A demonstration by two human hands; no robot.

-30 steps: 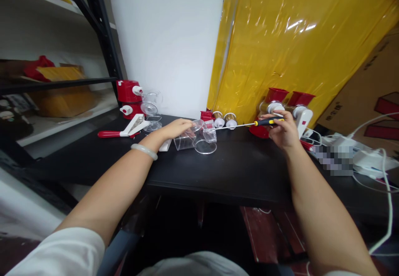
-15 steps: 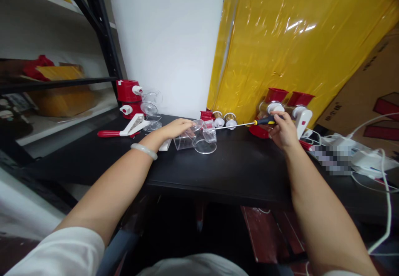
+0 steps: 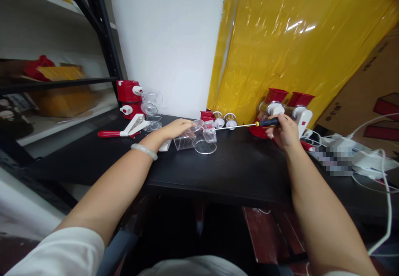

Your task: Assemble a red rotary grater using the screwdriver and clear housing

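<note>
My left hand is closed over a clear plastic housing that rests on the black tabletop. In my right hand is a screwdriver with a black and yellow handle, held level. Its long metal shaft points left, and the tip reaches the housing's right end, where the clear plastic makes the exact contact hard to see. A white part lies just under my left wrist, partly covered by it.
Red housings are stacked at the left beside a red-handled crank. Metal drums stand at the back. Two assembled red-and-white graters stand behind my right hand, with white cables and chargers farther right.
The fingers of my right hand have shifted and turned slightly on the screwdriver handle. My left hand and the clear housing have stayed in place.
</note>
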